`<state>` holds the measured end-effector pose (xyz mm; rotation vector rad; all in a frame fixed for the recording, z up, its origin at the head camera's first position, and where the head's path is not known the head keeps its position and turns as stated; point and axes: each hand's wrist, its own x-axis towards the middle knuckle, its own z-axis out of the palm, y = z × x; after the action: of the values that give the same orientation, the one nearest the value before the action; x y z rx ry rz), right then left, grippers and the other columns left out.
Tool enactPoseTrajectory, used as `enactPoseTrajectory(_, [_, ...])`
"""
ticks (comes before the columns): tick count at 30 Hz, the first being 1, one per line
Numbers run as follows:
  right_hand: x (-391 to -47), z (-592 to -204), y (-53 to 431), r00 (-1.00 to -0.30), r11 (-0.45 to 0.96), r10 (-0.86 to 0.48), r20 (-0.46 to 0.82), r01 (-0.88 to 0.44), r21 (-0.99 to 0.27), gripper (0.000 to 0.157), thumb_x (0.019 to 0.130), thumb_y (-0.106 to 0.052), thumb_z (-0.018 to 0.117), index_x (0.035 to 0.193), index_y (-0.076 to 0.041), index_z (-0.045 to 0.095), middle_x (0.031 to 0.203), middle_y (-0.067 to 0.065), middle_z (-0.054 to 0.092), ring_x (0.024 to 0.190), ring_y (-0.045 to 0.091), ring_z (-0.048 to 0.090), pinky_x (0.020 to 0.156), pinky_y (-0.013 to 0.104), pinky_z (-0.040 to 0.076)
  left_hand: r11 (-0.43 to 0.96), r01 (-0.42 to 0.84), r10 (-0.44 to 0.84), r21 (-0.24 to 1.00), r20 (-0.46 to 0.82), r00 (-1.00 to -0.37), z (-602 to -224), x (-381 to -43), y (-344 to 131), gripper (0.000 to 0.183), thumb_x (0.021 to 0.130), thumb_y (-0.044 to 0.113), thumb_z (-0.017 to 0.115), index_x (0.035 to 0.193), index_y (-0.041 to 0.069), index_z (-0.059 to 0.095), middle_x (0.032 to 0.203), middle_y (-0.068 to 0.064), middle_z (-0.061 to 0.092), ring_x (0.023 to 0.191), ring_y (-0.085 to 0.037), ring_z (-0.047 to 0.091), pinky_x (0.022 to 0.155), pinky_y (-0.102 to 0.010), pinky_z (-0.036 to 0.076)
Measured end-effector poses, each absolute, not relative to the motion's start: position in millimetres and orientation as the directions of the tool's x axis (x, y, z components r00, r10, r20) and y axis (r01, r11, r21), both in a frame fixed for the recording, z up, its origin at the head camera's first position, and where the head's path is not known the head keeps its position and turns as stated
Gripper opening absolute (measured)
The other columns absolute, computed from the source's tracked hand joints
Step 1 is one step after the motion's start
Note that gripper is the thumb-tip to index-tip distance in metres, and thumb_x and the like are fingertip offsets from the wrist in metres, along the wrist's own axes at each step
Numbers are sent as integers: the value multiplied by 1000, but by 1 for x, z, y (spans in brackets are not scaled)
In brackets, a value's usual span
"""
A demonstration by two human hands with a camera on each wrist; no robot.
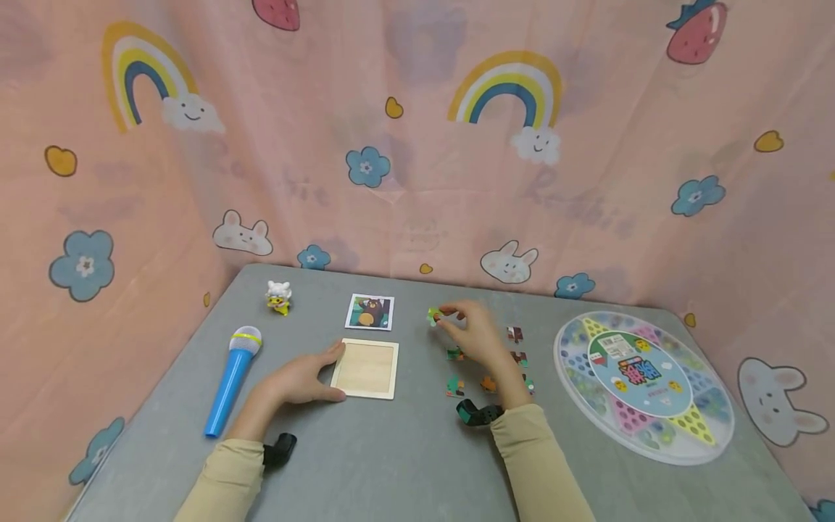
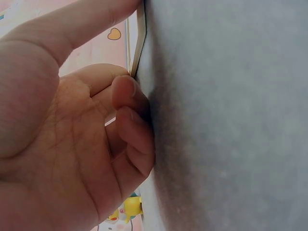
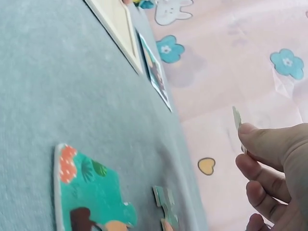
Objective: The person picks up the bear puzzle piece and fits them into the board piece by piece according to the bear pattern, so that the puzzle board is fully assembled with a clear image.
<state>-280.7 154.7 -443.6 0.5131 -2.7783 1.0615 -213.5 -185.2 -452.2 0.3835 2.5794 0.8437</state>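
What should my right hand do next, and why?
Probably bring the puzzle piece left and over the wooden tray: your right hand pinches it clear of the table, your left hand holds the tray's left edge, and the tray's bare bottom shows.

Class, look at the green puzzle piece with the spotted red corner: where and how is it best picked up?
Probably from above, finger and thumb pinching the green puzzle piece across its rim: one on the straight edge, the other beside the rounded knob opposite. It lies flat and thin on the table, so its edges seem the best hold.
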Motion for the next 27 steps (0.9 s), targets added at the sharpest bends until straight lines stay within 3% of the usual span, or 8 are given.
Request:
enactPoseTrajectory(15, [-276, -444, 123, -941, 671, -269, 205, -335, -661, 28, 99, -20, 77, 123, -5, 77, 117, 11, 74, 103, 28, 65, 83, 42, 54, 776, 136, 376, 616, -277, -884, -450, -212, -184, 98, 90, 32, 85, 166, 4, 31, 173, -18, 27, 156, -45, 32, 124, -64, 30])
enactPoseTrajectory(27, [-269, -454, 87, -905, 652, -378, 195, -409, -638, 24, 99, -17, 77, 118, -3, 78, 114, 11, 75, 95, 22, 64, 80, 35, 54, 782, 152, 381, 604, -271, -884, -451, -213, -184, 97, 91, 33, 85, 166, 3, 32, 173, -19, 28, 156, -45, 33, 123, -64, 31])
